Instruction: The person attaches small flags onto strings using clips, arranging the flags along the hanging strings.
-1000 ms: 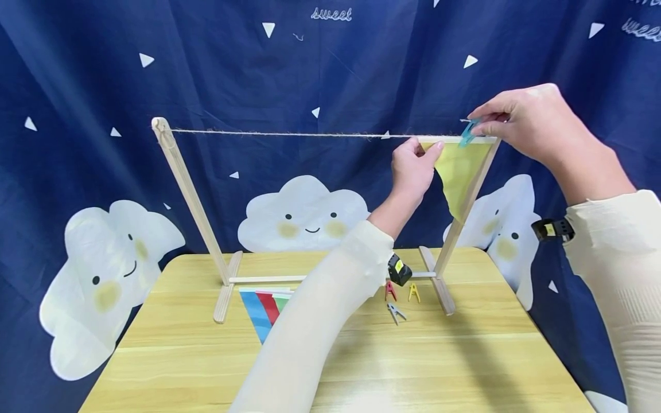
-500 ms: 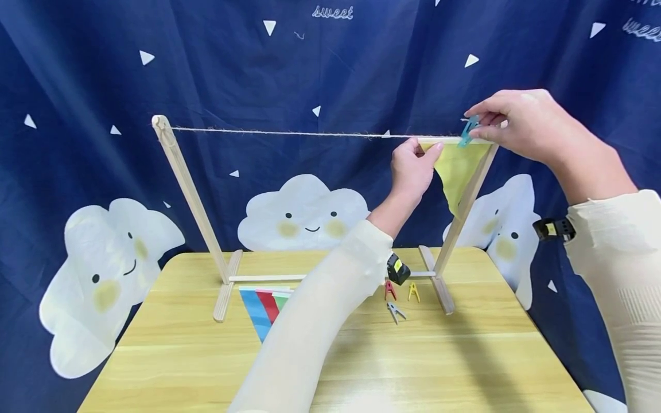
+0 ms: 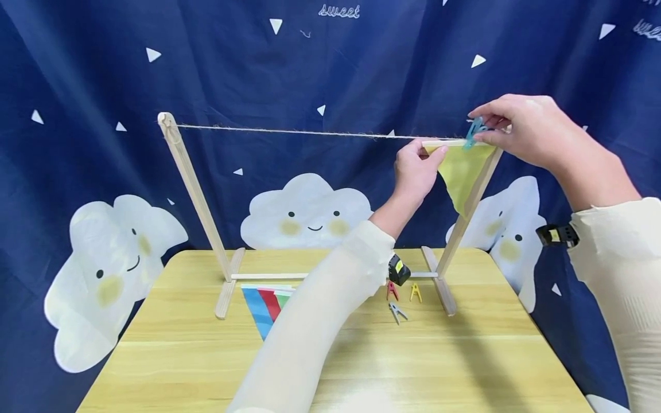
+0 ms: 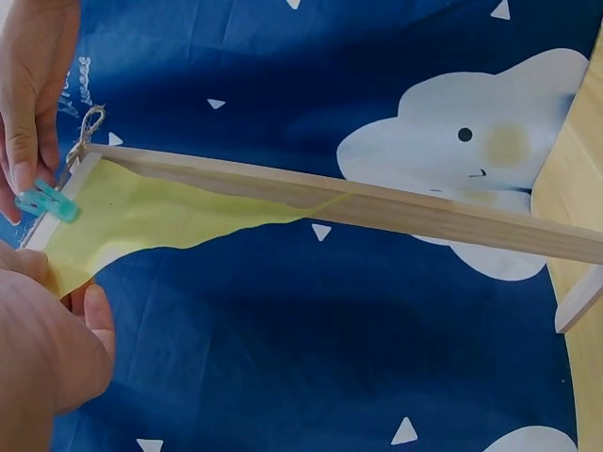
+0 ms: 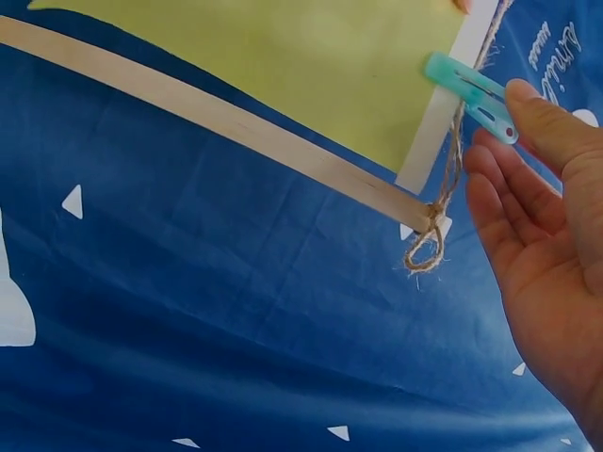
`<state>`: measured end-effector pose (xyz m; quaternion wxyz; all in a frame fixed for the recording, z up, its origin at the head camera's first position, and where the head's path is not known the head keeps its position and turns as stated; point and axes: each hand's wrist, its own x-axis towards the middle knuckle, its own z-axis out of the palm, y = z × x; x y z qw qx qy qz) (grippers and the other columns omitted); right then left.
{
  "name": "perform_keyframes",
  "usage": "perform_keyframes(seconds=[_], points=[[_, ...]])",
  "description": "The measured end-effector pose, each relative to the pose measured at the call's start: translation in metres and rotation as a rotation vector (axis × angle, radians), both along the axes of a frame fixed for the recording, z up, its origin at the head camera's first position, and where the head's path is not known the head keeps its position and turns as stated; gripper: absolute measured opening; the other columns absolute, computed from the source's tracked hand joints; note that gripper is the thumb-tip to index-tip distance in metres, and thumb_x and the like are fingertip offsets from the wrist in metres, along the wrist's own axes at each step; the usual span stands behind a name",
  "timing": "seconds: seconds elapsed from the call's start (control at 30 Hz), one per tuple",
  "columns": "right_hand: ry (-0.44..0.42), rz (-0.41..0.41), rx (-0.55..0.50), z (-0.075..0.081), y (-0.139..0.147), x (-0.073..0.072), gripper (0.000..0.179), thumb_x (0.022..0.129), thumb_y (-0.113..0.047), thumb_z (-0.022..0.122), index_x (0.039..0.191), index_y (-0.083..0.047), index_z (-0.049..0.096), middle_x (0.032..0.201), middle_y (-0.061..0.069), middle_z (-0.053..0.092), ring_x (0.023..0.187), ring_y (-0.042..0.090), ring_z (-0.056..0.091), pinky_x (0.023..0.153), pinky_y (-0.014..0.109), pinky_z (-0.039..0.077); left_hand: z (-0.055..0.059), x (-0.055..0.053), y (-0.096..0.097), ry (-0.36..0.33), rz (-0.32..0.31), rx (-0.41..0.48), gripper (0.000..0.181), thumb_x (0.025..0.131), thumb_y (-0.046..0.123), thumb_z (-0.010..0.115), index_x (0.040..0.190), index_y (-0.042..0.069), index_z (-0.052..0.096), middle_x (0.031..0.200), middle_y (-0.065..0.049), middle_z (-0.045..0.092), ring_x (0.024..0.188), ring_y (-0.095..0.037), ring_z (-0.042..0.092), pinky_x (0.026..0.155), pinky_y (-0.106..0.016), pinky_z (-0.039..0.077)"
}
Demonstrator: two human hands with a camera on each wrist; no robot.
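Observation:
A yellow triangular pennant (image 3: 462, 175) with a white top band hangs along the twine (image 3: 289, 132), beside the right post (image 3: 475, 189) of a wooden stand. My left hand (image 3: 415, 169) pinches the band's left end between thumb and fingers. A teal clothespin (image 5: 466, 89) sits across the white band and the twine, nearer the right end. My right hand (image 5: 546, 188) has its thumb and index finger at the clothespin's handles, the other fingers loosely bent below. In the left wrist view the clothespin (image 4: 47, 201) lies between both hands, and the pennant (image 4: 170, 212) tapers toward the post.
On the table (image 3: 413, 367) lie a red clothespin (image 3: 392, 291), a yellow one (image 3: 415, 292) and a grey one (image 3: 397, 312). Overlapping blue, red and green pennants (image 3: 258, 310) are partly hidden by my left sleeve. The stand's left post (image 3: 196, 195) holds the twine's other end.
The teal clothespin's handles stand wider apart, and my right thumb and index finger have spread a little. My left hand keeps its place on the pennant. The head view has shifted slightly.

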<state>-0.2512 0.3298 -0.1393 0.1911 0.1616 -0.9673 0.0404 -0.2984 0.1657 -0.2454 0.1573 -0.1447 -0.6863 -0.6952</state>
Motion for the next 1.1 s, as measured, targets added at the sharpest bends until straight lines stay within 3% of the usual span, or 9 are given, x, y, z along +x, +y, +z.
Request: perform_keyframes(seconds=[0.23, 0.4, 0.57, 0.83, 1.1], points=[[0.002, 0.0, -0.019, -0.001, 0.003, 0.001, 0.05, 0.098, -0.013, 0.071, 0.144, -0.001, 0.056, 0.123, 0.028, 0.061, 0.11, 0.044, 0.056, 0.099, 0.064, 0.05, 0.0, -0.002, 0.001, 0.03, 0.015, -0.03, 0.016, 0.093, 0.017, 0.078, 0.107, 0.009, 0.078, 0.092, -0.002, 0.077, 0.07, 0.001, 0.057, 0.062, -0.01, 0.047], [-0.007, -0.027, -0.038, 0.0, 0.003, 0.002, 0.052, 0.1, -0.016, 0.069, 0.147, -0.002, 0.053, 0.128, 0.029, 0.059, 0.116, 0.046, 0.054, 0.101, 0.065, 0.049, 0.0, -0.002, 0.0, 0.035, -0.016, -0.038, 0.016, 0.094, 0.018, 0.078, 0.107, 0.01, 0.078, 0.094, 0.0, 0.075, 0.069, 0.0, 0.053, 0.059, -0.012, 0.045], [0.002, -0.029, -0.043, -0.003, 0.003, 0.004, 0.054, 0.099, -0.017, 0.07, 0.148, -0.003, 0.053, 0.132, 0.029, 0.058, 0.118, 0.046, 0.053, 0.102, 0.065, 0.047, -0.002, -0.002, 0.001, 0.015, -0.032, -0.027, 0.017, 0.094, 0.019, 0.078, 0.108, 0.009, 0.077, 0.093, -0.001, 0.076, 0.071, 0.0, 0.057, 0.061, -0.012, 0.048], [0.073, -0.008, -0.069, -0.01, 0.004, 0.01, 0.057, 0.098, -0.014, 0.072, 0.15, -0.005, 0.051, 0.142, 0.029, 0.054, 0.124, 0.047, 0.05, 0.106, 0.067, 0.043, -0.008, -0.003, -0.003, 0.01, -0.034, -0.032, 0.021, 0.092, 0.02, 0.079, 0.11, 0.009, 0.075, 0.091, -0.003, 0.077, 0.075, 0.0, 0.062, 0.066, -0.011, 0.05], [0.181, 0.035, -0.128, -0.023, 0.001, 0.012, 0.066, 0.093, -0.01, 0.077, 0.152, -0.006, 0.049, 0.155, 0.023, 0.047, 0.141, 0.045, 0.045, 0.116, 0.06, 0.036, -0.012, -0.003, -0.011, -0.006, -0.044, -0.03, 0.023, 0.092, 0.021, 0.079, 0.111, 0.008, 0.074, 0.099, -0.003, 0.077, 0.085, -0.003, 0.068, 0.073, -0.011, 0.053]])
